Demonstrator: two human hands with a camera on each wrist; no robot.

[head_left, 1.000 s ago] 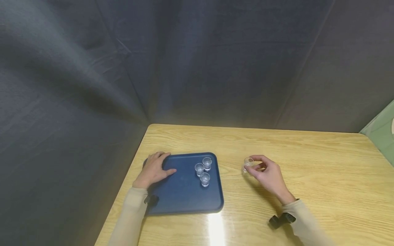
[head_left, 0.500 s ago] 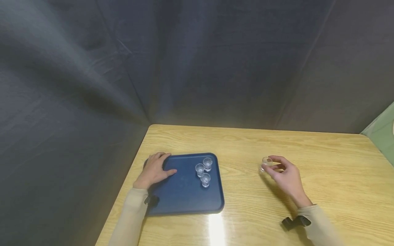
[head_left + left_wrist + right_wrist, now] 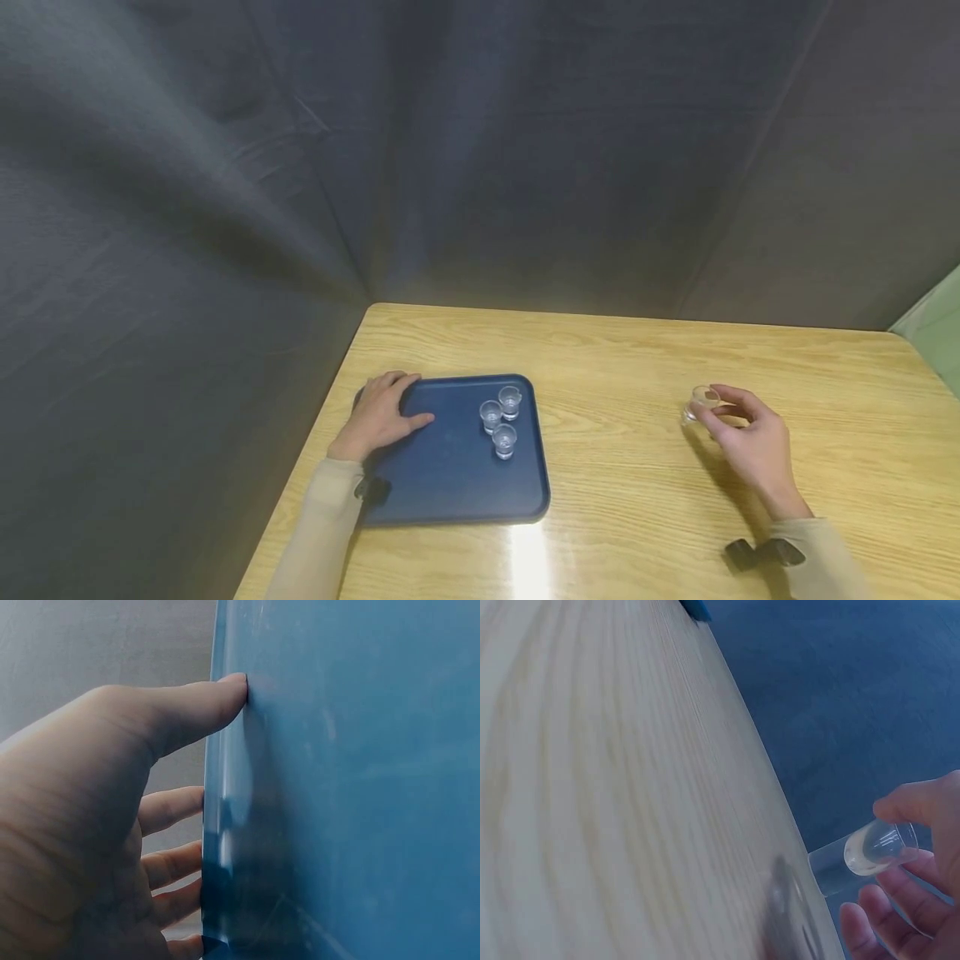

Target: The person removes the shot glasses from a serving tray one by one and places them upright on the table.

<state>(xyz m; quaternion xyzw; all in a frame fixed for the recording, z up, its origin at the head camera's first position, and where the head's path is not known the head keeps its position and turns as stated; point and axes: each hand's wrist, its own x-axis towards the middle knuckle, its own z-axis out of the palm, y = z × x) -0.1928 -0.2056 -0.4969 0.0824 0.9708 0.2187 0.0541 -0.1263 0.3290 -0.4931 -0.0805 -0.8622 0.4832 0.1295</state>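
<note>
In the head view, a dark blue tray [image 3: 450, 492] lies on the table with three small clear shot glasses, the far one [image 3: 510, 403], the left one [image 3: 491, 415] and the near one [image 3: 505, 442], grouped toward its right side. My left hand [image 3: 378, 421] holds the tray's left edge; in the left wrist view the thumb [image 3: 202, 705] reaches over the rim and the fingertips meet its outer side. Well right of the tray, my right hand [image 3: 753, 442] pinches another clear shot glass [image 3: 877, 849] between thumb and fingers, upright and close over the wood.
The light wood table [image 3: 615, 533] stands against a dark grey curtain [image 3: 570, 167] at the back and left. Light green cloth [image 3: 937, 333] shows at the far right. A black wrist camera [image 3: 765, 553] sits on the right sleeve.
My right hand has moved steadily to the right with the shot glass, away from the tray. The left hand, the tray and the three glasses on it have stayed put.
</note>
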